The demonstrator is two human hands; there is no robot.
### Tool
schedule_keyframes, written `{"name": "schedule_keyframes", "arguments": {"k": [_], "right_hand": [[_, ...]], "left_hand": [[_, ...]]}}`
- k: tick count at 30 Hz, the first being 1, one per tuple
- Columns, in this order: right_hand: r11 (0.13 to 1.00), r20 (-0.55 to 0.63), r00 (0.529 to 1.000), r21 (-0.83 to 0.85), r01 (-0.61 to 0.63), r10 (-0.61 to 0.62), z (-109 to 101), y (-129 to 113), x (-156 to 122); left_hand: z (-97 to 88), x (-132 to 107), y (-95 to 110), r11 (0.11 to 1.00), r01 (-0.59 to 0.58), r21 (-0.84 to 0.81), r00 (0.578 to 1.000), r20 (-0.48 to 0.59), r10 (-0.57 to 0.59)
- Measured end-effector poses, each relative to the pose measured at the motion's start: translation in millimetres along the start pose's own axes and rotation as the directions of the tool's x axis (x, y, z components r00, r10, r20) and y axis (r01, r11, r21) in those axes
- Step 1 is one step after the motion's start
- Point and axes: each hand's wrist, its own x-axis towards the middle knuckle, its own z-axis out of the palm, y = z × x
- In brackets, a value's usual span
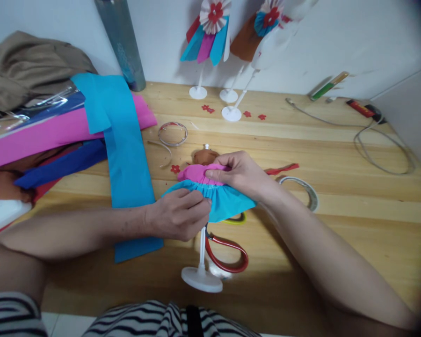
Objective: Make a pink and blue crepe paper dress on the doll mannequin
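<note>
A small dress form on a white stand [201, 277] lies tilted in front of me, its brown part [205, 157] toward the wall. Around it is gathered a blue skirt piece [228, 201], with a pink gathered fabric piece [195, 173] above. The fingers of my left hand [182, 213] are closed in a pinch on the blue skirt's gathers. My right hand [236, 174] pinches the pink fabric between thumb and fingers. Below the skirt, red-handled scissors [243, 262] lie partly hidden by the stand.
Blue fabric strip [129, 164], pink fabric [49, 142] and brown cloth [31, 65] lie left, near a grey bottle [124, 47]. Decorated stands [198, 92] line the wall. A bangle-like ring [173, 134], tape roll [310, 192], red flowers [175, 169] and cable [358, 135] lie about.
</note>
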Motion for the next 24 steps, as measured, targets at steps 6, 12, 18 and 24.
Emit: {"name": "schedule_keyframes", "arguments": {"k": [6,12,18,24], "right_hand": [[1.0,0.02,1.0,-0.021,0.014,-0.014,-0.8,0.1,0.4],[0.996,0.044,0.998,-0.078,0.042,-0.038,-3.1,-1.0,-0.3],[0.99,0.177,0.984,-0.138,0.026,-0.001,-17.5,-6.5,-5.8],[0.979,0.27,0.963,-0.2,0.046,0.01,-22.8,0.8,-3.8]], "left_hand": [[-0.1,1.3,1.2,1.0,-0.006,-0.012,1.0,0.001,0.006],[-4.3,3.1,2.1,1.0,0.025,-0.012,1.0,0.018,-0.025],[-7.9,3.3,-1.5,0.997,0.064,0.042,0.998,0.013,-0.065],[-9.4,4.2,-4.7,0.982,0.158,0.106,0.987,0.004,-0.159]]}}
